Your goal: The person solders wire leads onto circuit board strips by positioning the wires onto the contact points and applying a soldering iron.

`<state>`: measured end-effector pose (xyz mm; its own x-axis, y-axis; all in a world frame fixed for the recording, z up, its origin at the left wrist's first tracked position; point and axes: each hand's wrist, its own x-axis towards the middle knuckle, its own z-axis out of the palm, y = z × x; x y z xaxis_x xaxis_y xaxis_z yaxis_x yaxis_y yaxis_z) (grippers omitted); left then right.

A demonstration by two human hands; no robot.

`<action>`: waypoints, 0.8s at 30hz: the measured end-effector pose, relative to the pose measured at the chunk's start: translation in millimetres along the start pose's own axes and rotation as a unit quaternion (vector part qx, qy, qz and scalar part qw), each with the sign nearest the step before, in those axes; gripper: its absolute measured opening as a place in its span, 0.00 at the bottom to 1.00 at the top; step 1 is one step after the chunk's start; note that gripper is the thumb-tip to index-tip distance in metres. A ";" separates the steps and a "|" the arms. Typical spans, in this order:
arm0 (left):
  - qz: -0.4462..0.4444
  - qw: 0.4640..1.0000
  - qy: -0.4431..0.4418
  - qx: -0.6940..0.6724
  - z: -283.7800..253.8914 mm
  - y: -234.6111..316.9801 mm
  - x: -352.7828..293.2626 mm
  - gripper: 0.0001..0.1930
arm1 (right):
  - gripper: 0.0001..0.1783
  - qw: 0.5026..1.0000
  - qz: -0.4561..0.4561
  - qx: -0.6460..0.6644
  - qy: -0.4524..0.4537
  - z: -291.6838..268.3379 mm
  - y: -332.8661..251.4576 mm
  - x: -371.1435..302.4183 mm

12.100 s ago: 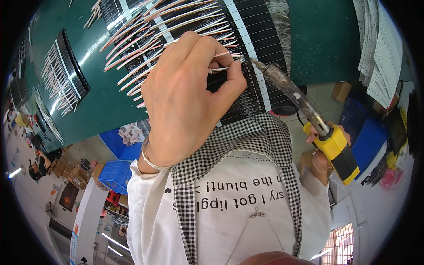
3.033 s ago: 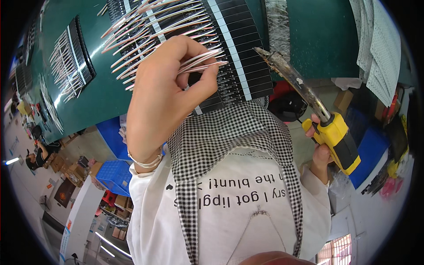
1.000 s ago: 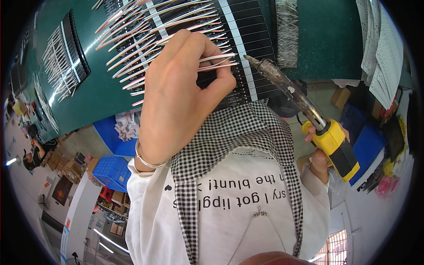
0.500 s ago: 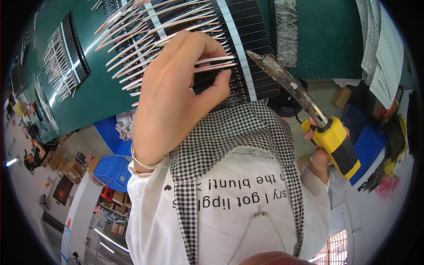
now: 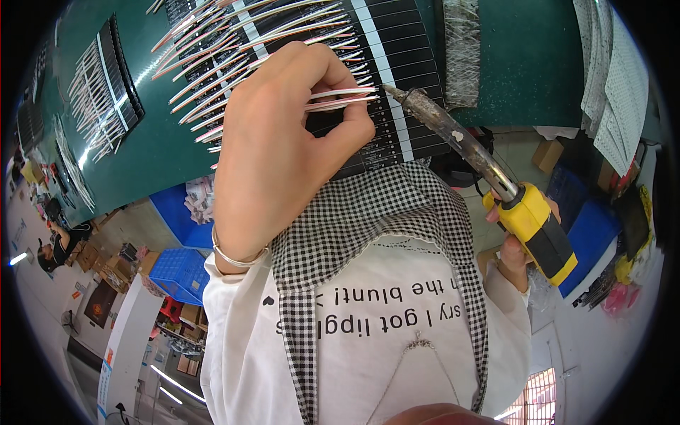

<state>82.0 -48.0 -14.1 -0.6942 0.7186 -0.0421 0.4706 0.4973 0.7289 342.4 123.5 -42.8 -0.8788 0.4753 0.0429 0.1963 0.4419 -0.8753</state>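
Note:
My left hand (image 5: pixel 265 149) reaches over a panel of narrow black circuit boards (image 5: pixel 419 67). Between its bent fingers and thumb are thin white and pinkish wires (image 5: pixel 343 94), their ends pointing right toward the row of pads. In my right hand (image 5: pixel 515 251) is a soldering iron (image 5: pixel 460 134) with a yellow and black handle. The iron's tip sits right beside the wire ends, close to the board; whether it touches them I cannot tell. Many similar wires (image 5: pixel 205 88) lie across the panel, sticking out to the left.
The green worktop (image 5: pixel 528 78) also carries a second wired board panel (image 5: pixel 117 78) at the left and a flat, silvery crinkled strip (image 5: pixel 461 53) beyond the iron. White dotted sheets (image 5: pixel 616 106) hang at the right edge. A blue crate (image 5: pixel 183 276) stands below, left.
The soldering iron has moved up and left, bringing its tip to the wire ends. My left thumb has risen and closed in toward the fingers around the wires.

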 end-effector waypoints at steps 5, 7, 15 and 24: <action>-0.002 1.000 -0.004 -0.002 -1.3 -0.4 0.3 0.05 | 0.45 0.998 -0.028 0.059 0.003 2.5 -0.4 9.1; -0.001 1.000 -0.003 -0.005 -1.2 -0.7 0.7 0.05 | 0.43 0.999 -0.029 0.033 -0.018 -0.8 0.3 10.5; -0.001 1.000 -0.005 -0.009 -1.3 -0.8 1.2 0.05 | 0.44 0.997 -0.030 0.069 -0.016 1.2 -1.5 13.6; 0.001 1.000 -0.002 -0.011 -0.8 -0.4 1.3 0.04 | 0.44 1.000 -0.028 0.010 0.001 -1.2 -1.6 2.0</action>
<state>80.5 -47.7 -14.0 -0.6906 0.7220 -0.0431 0.4606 0.4850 0.7434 340.8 124.6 -40.7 -0.8876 0.4513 0.0924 0.1382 0.4523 -0.8811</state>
